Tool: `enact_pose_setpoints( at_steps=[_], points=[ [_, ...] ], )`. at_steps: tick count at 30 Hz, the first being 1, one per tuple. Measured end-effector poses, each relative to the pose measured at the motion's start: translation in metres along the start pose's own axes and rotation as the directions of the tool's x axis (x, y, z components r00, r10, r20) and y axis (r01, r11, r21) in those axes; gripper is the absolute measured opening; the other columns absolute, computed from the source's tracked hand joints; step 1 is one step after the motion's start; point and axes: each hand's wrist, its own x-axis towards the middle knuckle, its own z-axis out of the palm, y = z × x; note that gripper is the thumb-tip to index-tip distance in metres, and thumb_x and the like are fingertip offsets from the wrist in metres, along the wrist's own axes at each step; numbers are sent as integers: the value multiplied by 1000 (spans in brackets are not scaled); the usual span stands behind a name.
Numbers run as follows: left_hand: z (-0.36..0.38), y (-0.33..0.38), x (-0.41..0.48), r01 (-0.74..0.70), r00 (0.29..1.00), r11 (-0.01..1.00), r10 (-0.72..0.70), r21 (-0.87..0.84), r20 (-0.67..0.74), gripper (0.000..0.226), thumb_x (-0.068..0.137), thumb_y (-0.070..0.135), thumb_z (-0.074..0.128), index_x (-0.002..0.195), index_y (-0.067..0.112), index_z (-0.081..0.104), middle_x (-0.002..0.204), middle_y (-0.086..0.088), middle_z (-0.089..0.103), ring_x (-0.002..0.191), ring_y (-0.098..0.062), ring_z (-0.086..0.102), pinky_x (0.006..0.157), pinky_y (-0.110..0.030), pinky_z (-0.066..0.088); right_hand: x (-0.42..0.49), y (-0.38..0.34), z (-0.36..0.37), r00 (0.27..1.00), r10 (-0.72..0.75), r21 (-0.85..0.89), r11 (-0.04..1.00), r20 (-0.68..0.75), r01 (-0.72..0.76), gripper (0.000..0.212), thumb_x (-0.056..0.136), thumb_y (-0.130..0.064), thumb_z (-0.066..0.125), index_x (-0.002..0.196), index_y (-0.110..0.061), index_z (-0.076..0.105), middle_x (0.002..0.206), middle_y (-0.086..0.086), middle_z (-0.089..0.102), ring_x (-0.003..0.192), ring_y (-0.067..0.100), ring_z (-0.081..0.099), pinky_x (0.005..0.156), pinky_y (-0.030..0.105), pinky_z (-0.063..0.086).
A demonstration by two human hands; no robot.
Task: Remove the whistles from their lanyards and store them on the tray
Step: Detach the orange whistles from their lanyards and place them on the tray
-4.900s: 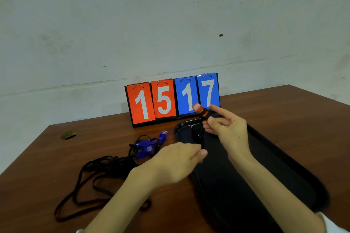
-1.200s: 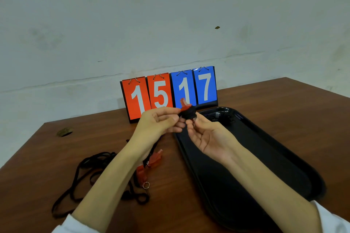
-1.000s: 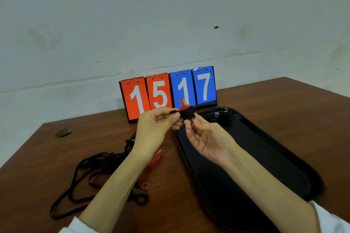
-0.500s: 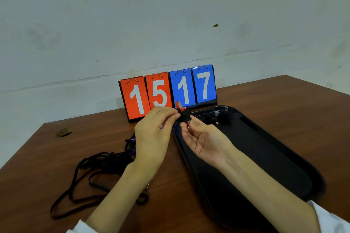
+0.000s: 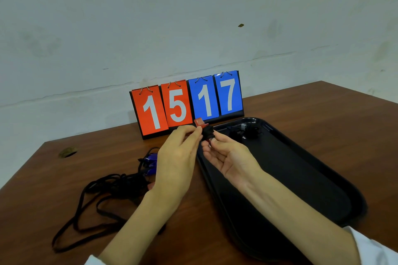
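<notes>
Both hands have converged over the tray's (image 5: pixel 301 178) far-left corner; we find the left hand (image 5: pixel 174 163) pinching the red-and-black whistle (image 5: pixel 206 132) steady, the right hand (image 5: pixel 230 157) pinching its split ring (image 5: pixel 210 146) to detach it.

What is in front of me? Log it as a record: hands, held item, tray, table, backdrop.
left hand: pinches the red-and-black whistle
right hand: palm up, pinches the same whistle's lower end by its metal ring
tray: black, right of the hands; small dark items at its far end, too dim to identify
table: black lanyards tangled on the left, blue whistle among them
backdrop: flip scoreboard reading 15 and 17
</notes>
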Motion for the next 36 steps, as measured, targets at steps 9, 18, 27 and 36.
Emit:
enact_pose_setpoints(
  at_steps=[9,18,27,36],
  points=[
    [-3,2,-1,-82,996,992,84,93,-23,30,80,3,68,110,-1,65,87,-12,71,74,-21,69,62,-31,58,-3,6,2,997,-25,-4,1000,-67,25,24,88,4,55,96,-16,64,84,14,73,74,19,71,64,26,59],
    [0,6,-1,-46,993,994,34,102,116,47,62,-3,80,105,3,62,66,-4,63,53,-16,60,44,-26,51,-3,14,3,980,-39,-78,997,-195,24,24,87,6,57,97,-14,65,89,17,71,74,19,70,64,26,59],
    [-2,14,-3,465,856,715,-514,-522,59,20,83,6,67,93,23,67,88,12,68,85,2,64,75,-8,48,-4,9,5,992,56,54,997,-113,-50,22,87,5,56,95,-13,63,81,14,72,73,19,69,63,25,59],
    [1,10,-5,329,931,822,-366,-465,12,23,82,2,67,96,20,68,93,14,64,93,8,59,80,-4,44,-6,10,5,990,19,33,999,-139,-15,23,87,6,56,100,-11,63,84,17,72,73,20,69,66,26,60]
  ],
)
